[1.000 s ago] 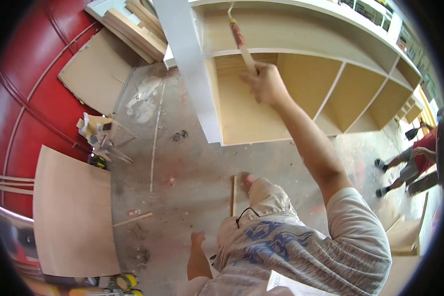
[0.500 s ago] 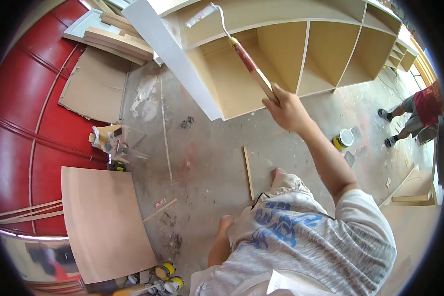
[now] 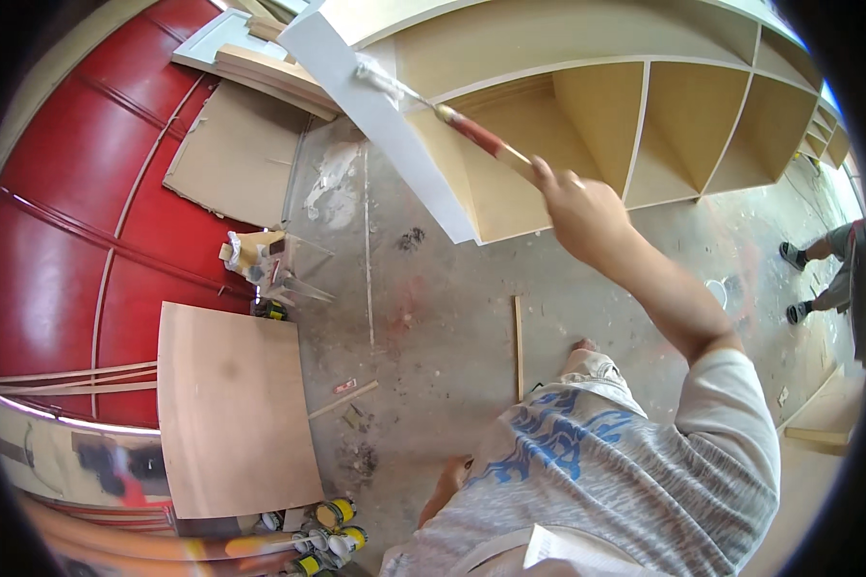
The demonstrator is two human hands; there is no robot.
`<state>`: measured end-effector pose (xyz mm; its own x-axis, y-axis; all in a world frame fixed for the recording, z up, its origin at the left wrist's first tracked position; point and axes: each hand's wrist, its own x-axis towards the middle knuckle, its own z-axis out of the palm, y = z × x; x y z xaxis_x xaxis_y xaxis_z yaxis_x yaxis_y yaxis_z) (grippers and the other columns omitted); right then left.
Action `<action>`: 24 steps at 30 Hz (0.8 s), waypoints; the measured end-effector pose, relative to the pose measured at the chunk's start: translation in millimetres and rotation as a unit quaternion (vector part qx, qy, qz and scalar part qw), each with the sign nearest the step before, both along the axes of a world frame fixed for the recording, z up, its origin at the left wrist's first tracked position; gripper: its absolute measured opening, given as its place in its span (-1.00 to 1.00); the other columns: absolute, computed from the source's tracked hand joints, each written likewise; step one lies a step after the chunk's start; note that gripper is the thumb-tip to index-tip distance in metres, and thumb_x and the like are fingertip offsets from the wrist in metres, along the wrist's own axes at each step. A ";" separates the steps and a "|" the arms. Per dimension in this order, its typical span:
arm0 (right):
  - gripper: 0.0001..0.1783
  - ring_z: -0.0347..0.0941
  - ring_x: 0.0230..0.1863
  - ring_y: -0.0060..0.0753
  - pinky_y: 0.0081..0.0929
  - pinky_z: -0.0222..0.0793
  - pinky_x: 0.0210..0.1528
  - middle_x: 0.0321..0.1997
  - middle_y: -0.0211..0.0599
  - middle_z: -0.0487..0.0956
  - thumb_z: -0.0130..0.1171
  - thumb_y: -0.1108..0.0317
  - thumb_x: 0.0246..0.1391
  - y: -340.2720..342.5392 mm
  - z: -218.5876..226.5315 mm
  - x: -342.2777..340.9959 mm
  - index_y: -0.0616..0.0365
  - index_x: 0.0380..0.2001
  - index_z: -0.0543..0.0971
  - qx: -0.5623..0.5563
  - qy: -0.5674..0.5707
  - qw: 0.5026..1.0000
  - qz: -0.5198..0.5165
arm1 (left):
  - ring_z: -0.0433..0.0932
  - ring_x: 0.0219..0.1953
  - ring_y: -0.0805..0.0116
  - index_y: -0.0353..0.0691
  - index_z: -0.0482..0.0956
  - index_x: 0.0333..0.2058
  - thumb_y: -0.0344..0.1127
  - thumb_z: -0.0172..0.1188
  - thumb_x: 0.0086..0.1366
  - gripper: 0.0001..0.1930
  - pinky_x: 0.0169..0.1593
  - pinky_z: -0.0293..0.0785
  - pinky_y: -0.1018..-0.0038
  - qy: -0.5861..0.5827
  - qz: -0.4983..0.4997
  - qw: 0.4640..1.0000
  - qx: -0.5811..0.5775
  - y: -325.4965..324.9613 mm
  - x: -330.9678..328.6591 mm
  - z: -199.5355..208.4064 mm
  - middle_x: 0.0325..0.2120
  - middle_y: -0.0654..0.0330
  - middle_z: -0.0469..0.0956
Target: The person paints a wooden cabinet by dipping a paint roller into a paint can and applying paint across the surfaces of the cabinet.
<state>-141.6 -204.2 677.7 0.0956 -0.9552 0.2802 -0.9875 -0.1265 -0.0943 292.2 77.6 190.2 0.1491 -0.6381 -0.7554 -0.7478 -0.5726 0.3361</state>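
Note:
My right hand [image 3: 587, 213] is closed around the lower handle of a paint roller [image 3: 473, 132], its arm stretched out ahead of me. The handle is bare wood and dark red, and the white roller sleeve [image 3: 380, 81] lies at the white side panel [image 3: 385, 130] of a large wooden shelf unit [image 3: 510, 144]. Several box-like compartments with pale front edges make up the unit. My left hand [image 3: 457, 469] hangs low beside my shirt, away from the shelf; its fingers are mostly hidden.
A thin wooden strip [image 3: 519, 346] lies on the floor ahead of my foot. Plywood [image 3: 236, 413] and cardboard [image 3: 236, 154] sheets stand by the red wall at left. Paint cans [image 3: 335, 513] cluster at lower left. At far right another person [image 3: 842, 269] stands on the floor.
My right hand has swung the roller leftward and down, from in front of the upper compartment onto the white side panel. The whole view has shifted, and my left hand is less visible.

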 end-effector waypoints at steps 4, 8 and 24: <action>-0.46 0.41 -0.43 0.00 -0.20 0.32 -0.40 -0.45 -0.14 0.47 0.03 0.40 -0.14 28.7 -24.0 -59.4 -0.02 0.00 0.21 0.028 -0.136 0.990 0.035 | 0.43 -0.22 0.16 -0.22 0.43 -0.23 -0.13 0.04 0.01 -0.63 -0.16 0.33 0.36 -0.022 0.002 0.997 -0.077 -91.9 -48.3 47.2 -0.30 0.01 0.47; -0.48 0.41 -0.49 -0.25 -0.40 0.30 -0.40 -0.52 -0.11 0.47 0.10 0.40 -0.17 46.3 -48.2 -104.4 0.17 -0.05 0.29 0.133 -0.376 0.916 0.036 | 0.35 -0.08 0.15 -0.22 0.36 -0.11 -0.14 0.06 0.05 -0.57 -0.06 0.27 0.36 -0.005 0.049 0.977 -0.210 -252.7 -123.3 142.1 -0.16 0.02 0.40; -0.54 0.16 -0.86 -0.66 -0.63 0.09 -0.88 -0.80 -0.45 0.26 -0.15 0.29 0.01 -66.7 51.0 -255.6 0.10 0.03 0.25 0.250 -0.456 0.853 -0.050 | 0.43 -0.18 0.17 -0.13 0.44 -0.25 -0.10 0.16 -0.08 -0.61 -0.13 0.33 0.38 0.017 -0.331 0.934 -0.133 -426.0 -357.3 148.4 -0.26 0.05 0.46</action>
